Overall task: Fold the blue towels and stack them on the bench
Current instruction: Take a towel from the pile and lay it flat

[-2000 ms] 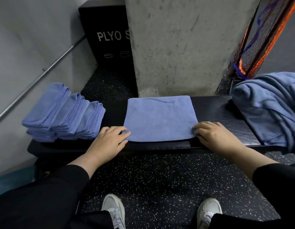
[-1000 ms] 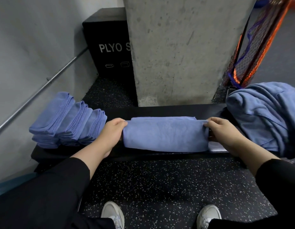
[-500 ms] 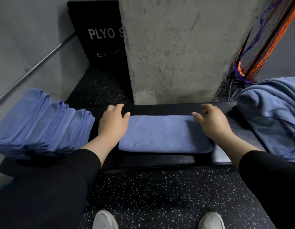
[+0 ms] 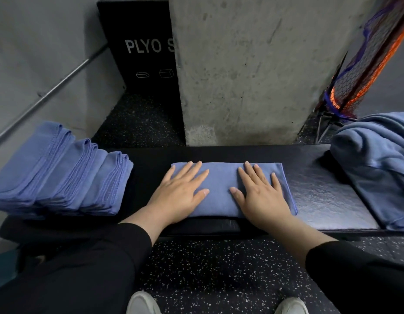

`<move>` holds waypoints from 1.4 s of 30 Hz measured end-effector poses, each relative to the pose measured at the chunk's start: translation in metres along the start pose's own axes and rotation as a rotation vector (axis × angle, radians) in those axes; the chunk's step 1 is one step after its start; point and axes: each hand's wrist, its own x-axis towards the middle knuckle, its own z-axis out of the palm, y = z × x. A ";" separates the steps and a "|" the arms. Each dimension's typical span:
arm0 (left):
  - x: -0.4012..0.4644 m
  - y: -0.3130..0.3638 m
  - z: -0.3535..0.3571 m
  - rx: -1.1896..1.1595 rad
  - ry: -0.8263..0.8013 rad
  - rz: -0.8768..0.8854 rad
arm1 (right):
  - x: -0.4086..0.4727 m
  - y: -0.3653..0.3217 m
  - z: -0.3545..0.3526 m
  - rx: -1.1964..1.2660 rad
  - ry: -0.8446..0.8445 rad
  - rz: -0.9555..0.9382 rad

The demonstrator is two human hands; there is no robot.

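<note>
A blue towel [image 4: 221, 177], folded into a long narrow strip, lies in the middle of the black bench [image 4: 321, 196]. My left hand [image 4: 180, 193] presses flat on its left half with the fingers spread. My right hand [image 4: 259, 196] presses flat on its right half the same way. At the bench's left end stands a leaning stack of several folded blue towels [image 4: 60, 173]. A heap of unfolded blue towels [image 4: 377, 162] covers the right end.
A concrete pillar [image 4: 253, 71] rises right behind the bench. A black plyo box [image 4: 140, 48] stands behind on the left, beside a grey wall with a metal rail [image 4: 49, 91]. An orange and blue net [image 4: 366, 57] hangs at the right. Speckled rubber floor [image 4: 219, 268] lies below.
Both hands lifted the towel's near edge and folded it over to the far edge. They then slid from the towel's ends inward and now lie flat on top of it.
</note>
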 end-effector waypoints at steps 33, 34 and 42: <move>-0.076 -0.018 0.001 0.017 0.215 0.268 | -0.010 0.005 -0.025 -0.012 0.121 -0.349; -0.076 -0.021 0.000 0.027 0.188 0.271 | -0.018 0.006 -0.026 0.010 0.109 -0.427; -0.067 -0.015 -0.005 0.013 0.174 0.275 | -0.063 0.008 -0.008 -0.032 -0.006 -0.533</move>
